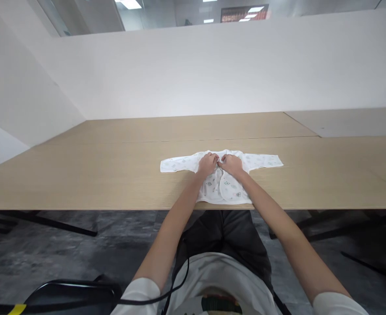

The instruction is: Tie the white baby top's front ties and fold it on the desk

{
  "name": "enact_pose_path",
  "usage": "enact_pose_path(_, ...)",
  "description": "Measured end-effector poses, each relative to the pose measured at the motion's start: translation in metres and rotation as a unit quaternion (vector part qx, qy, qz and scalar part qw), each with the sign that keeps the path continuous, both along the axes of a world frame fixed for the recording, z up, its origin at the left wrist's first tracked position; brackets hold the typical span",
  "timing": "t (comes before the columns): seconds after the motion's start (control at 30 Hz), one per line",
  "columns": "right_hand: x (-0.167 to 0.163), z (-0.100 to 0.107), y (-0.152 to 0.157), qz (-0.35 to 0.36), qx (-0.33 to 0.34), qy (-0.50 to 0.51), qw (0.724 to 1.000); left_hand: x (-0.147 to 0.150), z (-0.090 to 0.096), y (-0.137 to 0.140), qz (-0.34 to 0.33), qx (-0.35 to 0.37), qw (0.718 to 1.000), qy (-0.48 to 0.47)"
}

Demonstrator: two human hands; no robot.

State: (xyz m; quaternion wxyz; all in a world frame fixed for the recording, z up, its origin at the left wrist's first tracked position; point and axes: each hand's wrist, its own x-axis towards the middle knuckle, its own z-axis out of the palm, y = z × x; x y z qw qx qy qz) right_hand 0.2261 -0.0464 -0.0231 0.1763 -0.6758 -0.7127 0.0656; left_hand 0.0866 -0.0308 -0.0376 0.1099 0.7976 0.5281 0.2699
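Note:
A small white long-sleeved baby shirt (212, 190) with a pale print lies flat on the table, its sleeves stretched out to both sides. Its front opening runs down the middle, and the lower edge lies close to the table's front edge. Both hands meet at the upper part of this opening. My left hand (208, 163) has its fingers curled and pinched on the shirt's front edge. Close beside it, my right hand (231, 164) pinches the facing edge. Whatever small fastening may lie between the fingertips is hidden.
The wooden table (114, 175) reaches back to a white wall (212, 70) with glass above it. A black chair (71, 288) stands at the lower left. A black cable (147, 302) with a yellow band crosses in front of my body.

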Motion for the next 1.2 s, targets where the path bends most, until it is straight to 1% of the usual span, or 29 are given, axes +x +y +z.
enact_pose_path(0.1,0.0,0.0,0.001,-0.019,0.018,0.025,0.999,0.0,-0.002,0.002,-0.004,0.002,1.0,-0.01)
enact_pose_path(0.23,0.006,0.002,0.004,-0.038,0.018,0.141,0.989,0.0,-0.003,0.004,-0.006,0.0,0.999,-0.054)
enact_pose_path(0.33,0.011,0.001,0.008,-0.026,0.005,0.23,0.973,0.002,-0.004,0.007,-0.003,-0.019,0.993,-0.116)
enact_pose_path(0.47,0.015,-0.002,0.012,0.012,-0.011,0.296,0.955,0.004,-0.008,0.012,-0.016,-0.029,0.983,-0.18)
enact_pose_path(0.6,0.015,-0.001,0.011,0.038,-0.011,0.318,0.947,0.005,-0.012,0.013,-0.017,-0.038,0.976,-0.214)
enact_pose_path(0.77,0.015,0.003,0.009,0.054,-0.023,0.327,0.943,0.005,-0.01,0.011,-0.018,-0.052,0.972,-0.227)
enact_pose_path(1.0,0.016,-0.008,0.015,0.067,-0.044,0.377,0.923,0.003,-0.009,0.01,-0.048,-0.056,0.963,-0.259)
enact_pose_path(1.1,0.017,-0.012,0.015,0.065,-0.042,0.372,0.925,0.003,-0.008,0.008,-0.05,-0.066,0.962,-0.259)
enact_pose_path(1.2,0.016,-0.011,0.013,0.067,-0.032,0.364,0.928,0.004,-0.008,0.008,-0.044,-0.061,0.964,-0.253)
